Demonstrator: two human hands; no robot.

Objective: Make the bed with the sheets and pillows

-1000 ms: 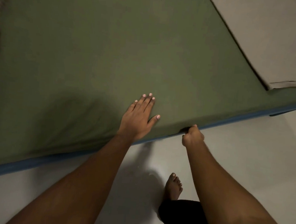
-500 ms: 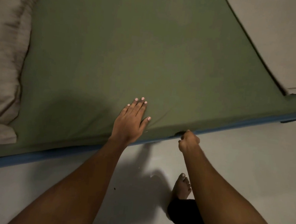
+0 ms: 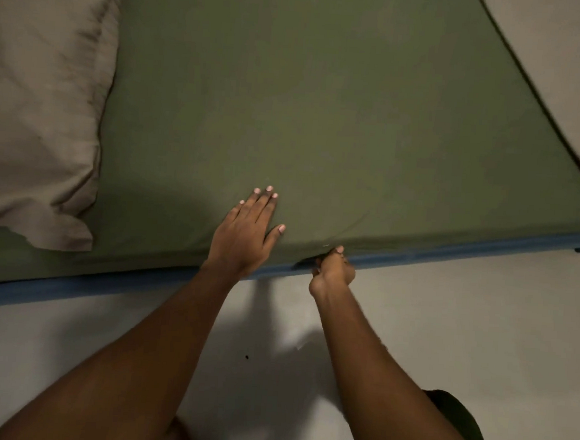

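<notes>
Saw a plain olive-green sheet (image 3: 324,102), one even shade, darker in the shadow near its edge. Found a plain taupe-beige pillow (image 3: 39,99) at the left, streaked with darker creases. Noted a dull blue mattress band (image 3: 451,245) under the green hem, and a pale grey floor (image 3: 479,336) with one small black speck (image 3: 246,356). Marked a plain greyish-beige folded cloth (image 3: 567,67) at the upper right, pale pink nails on the left hand (image 3: 242,237), and a dark, near-black garment (image 3: 456,420) at the lower right.
</notes>
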